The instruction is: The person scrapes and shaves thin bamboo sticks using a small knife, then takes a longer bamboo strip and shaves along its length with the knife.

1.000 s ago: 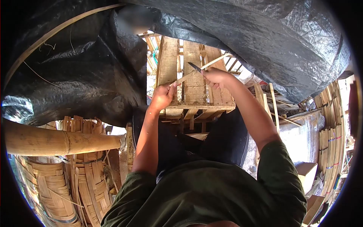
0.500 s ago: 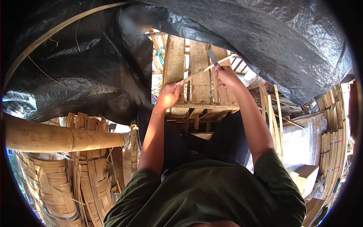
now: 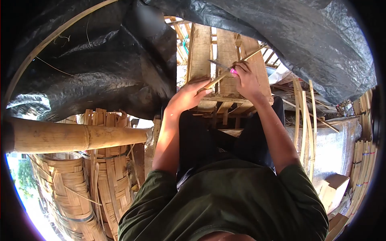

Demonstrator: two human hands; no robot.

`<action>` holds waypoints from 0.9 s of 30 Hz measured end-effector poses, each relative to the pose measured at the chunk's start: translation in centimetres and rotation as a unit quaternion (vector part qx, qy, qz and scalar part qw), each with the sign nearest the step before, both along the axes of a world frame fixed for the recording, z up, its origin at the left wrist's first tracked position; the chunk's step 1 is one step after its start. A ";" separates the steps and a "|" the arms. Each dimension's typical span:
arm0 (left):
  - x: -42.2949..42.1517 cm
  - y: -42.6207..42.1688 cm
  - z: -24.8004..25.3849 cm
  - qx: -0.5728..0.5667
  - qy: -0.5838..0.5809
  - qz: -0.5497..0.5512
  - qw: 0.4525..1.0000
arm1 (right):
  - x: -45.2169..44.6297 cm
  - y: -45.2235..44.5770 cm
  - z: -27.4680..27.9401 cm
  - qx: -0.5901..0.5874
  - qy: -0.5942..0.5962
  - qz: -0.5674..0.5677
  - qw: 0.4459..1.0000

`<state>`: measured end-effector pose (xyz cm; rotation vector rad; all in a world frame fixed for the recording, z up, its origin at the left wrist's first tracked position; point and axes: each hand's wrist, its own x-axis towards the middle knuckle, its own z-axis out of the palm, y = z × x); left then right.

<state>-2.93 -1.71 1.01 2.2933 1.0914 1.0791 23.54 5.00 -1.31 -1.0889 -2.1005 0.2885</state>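
And here are both hands out over the wooden bench [image 3: 227,50], a bamboo strip [image 3: 217,81] slanting between them! The left hand [image 3: 188,96] has the strip's near end pinched, thumb below and outstretched fingers above. Across from that pinch, the right hand [image 3: 247,80] is wrapped tight around a knife [image 3: 219,64], a flash of bright pink at the handle, the dark blade jutting out toward the left hand's side. The strip runs on under the right hand, its far end poking out beyond the knuckles. Is the edge biting? Blade and strip sit so close by the right hand that contact can't be told.

Below the grips, 3 planks lie side by side with gaps between. Look left of the left hand: a thick bamboo pole [image 3: 60,135] lies level, woven bamboo baskets [image 3: 68,176] standing beneath it, and a black tarpaulin [image 3: 92,72] hangs above. Over to the right hand's outer side, loose bamboo slats [image 3: 304,120] lean upright, and further out from that grip sit a cardboard box [image 3: 333,190] and banded bamboo bundles [image 3: 362,168].
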 end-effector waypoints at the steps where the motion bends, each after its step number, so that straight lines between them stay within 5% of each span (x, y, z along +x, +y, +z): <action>1: -0.6 -1.4 1.9 -0.029 0.002 0.031 0.999 | -0.1 -0.3 0.2 0.013 -0.018 -0.013 1.000; 3: -2.9 -4.8 4.8 -0.064 -0.027 0.076 0.995 | -0.1 -0.5 -0.5 0.005 -0.007 -0.006 1.000; 5: -6.5 -8.2 4.0 -0.282 -0.151 0.028 0.947 | -0.3 -0.5 -0.7 0.001 0.004 -0.002 1.000; 7: -9.7 -10.4 1.9 -0.524 -0.214 -0.072 0.821 | -0.4 -0.6 -0.4 -0.023 -0.017 -0.023 0.999; 8: -11.3 -10.5 -1.0 -0.663 -0.179 -0.129 0.715 | -0.4 -0.7 -0.3 -0.027 -0.015 -0.023 0.999; 10: -11.2 -11.7 -3.7 -0.720 -0.038 0.016 0.693 | -0.7 -0.8 -0.3 -0.021 -0.026 -0.028 0.999; 11: -11.3 -11.4 -3.8 -0.739 -0.116 0.110 0.654 | -0.6 -0.6 -0.5 -0.023 -0.024 -0.029 0.999; 13: -15.9 -12.2 -10.2 -0.556 -0.417 0.148 0.704 | -0.2 -0.5 -1.0 -0.014 -0.028 -0.024 0.999; 15: -18.7 -11.3 -11.8 -0.405 -0.514 0.212 0.726 | -0.1 -0.6 -1.0 -0.012 -0.023 -0.020 0.999; 17: -18.2 -10.7 -8.2 -0.402 -0.466 0.216 0.758 | -0.2 -0.4 -0.9 -0.002 -0.016 -0.016 1.000; 19: -15.4 -10.0 -2.6 -0.517 -0.360 0.151 0.762 | -0.2 -0.7 -0.9 -0.019 -0.004 -0.024 1.000; 21: -15.2 -9.2 -3.5 -0.715 -0.283 -0.086 0.634 | -0.2 -0.7 -0.9 -0.015 -0.001 -0.024 1.000; 22: -14.2 -9.2 -5.2 -0.764 -0.182 -0.058 0.616 | -0.3 -0.7 -0.9 -0.011 0.003 -0.023 1.000; 24: -14.1 -10.4 -9.2 -0.631 -0.384 0.001 0.674 | -0.4 -0.8 -0.8 -0.006 0.009 -0.020 1.000; 25: -15.8 -7.7 -10.3 -0.620 -0.371 0.017 0.691 | -0.3 -0.8 -0.9 0.005 0.016 -0.019 1.000; 26: -16.5 -9.2 -11.0 -0.443 -0.466 0.118 0.757 | -0.3 -0.6 -1.0 0.003 0.015 -0.023 1.000; 27: -17.0 -9.7 -11.8 -0.447 -0.465 0.117 0.755 | -0.2 -0.6 -1.2 0.010 0.014 -0.022 1.000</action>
